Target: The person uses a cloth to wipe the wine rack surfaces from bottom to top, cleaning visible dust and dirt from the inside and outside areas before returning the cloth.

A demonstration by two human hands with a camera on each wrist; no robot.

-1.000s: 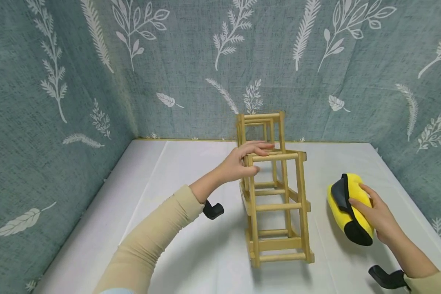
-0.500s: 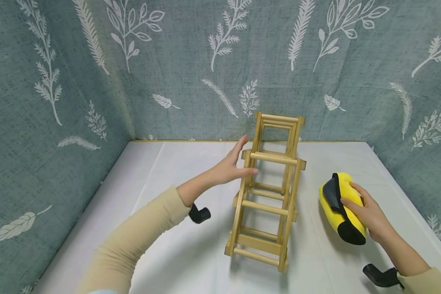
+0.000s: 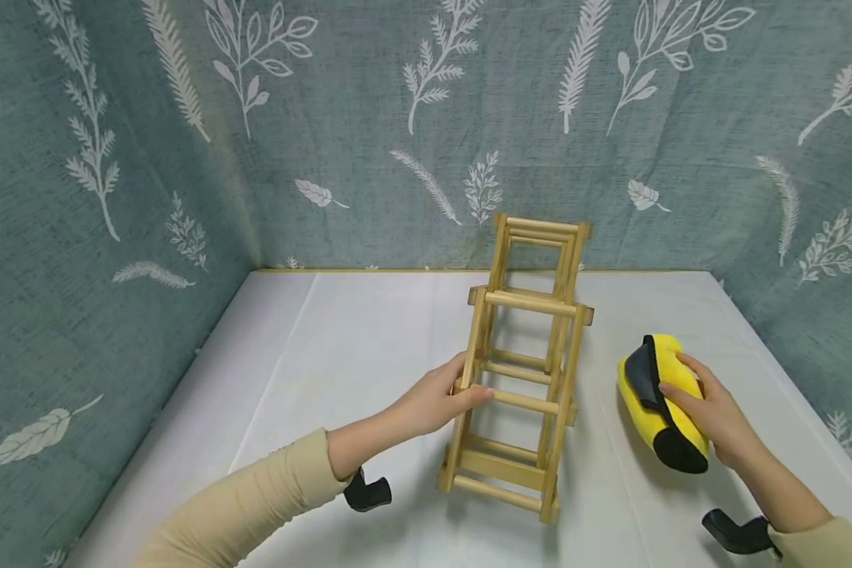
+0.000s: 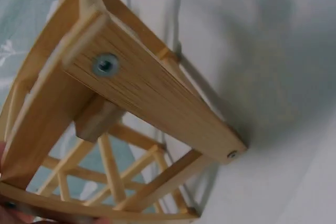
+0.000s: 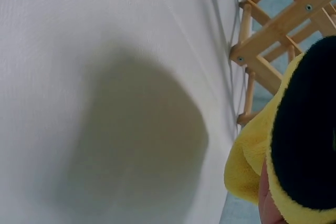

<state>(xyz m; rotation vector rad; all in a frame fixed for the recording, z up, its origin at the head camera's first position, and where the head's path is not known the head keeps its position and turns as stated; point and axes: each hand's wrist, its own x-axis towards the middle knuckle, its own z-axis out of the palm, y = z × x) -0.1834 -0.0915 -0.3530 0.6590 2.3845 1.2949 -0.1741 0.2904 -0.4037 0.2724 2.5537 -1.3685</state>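
A folding wooden rack (image 3: 525,404) with round rungs and crossed slats stands on the white surface, turned at an angle. My left hand (image 3: 433,398) grips its left side around mid-height, thumb in front near a rung and the other fingers largely hidden behind the post. In the left wrist view, the rack's slats (image 4: 152,93) and screw heads loom close. To the right, my right hand (image 3: 713,414) holds a yellow-and-black plush thing (image 3: 670,430), rounded, with a dark grey panel and a black end. The right wrist view shows its fuzzy black end (image 5: 307,129) close up.
A white cloth-like surface (image 3: 341,331) lies under everything. Teal fabric walls (image 3: 369,102) with white leaf prints rise at the back and both sides. A black mount piece (image 3: 368,493) sticks out under the left wrist, another black mount piece (image 3: 734,532) by the right.
The rack has turned, its lower front end swinging left. My left hand let go of its top, then came down and took hold of its left side. The right hand keeps the plush thing.
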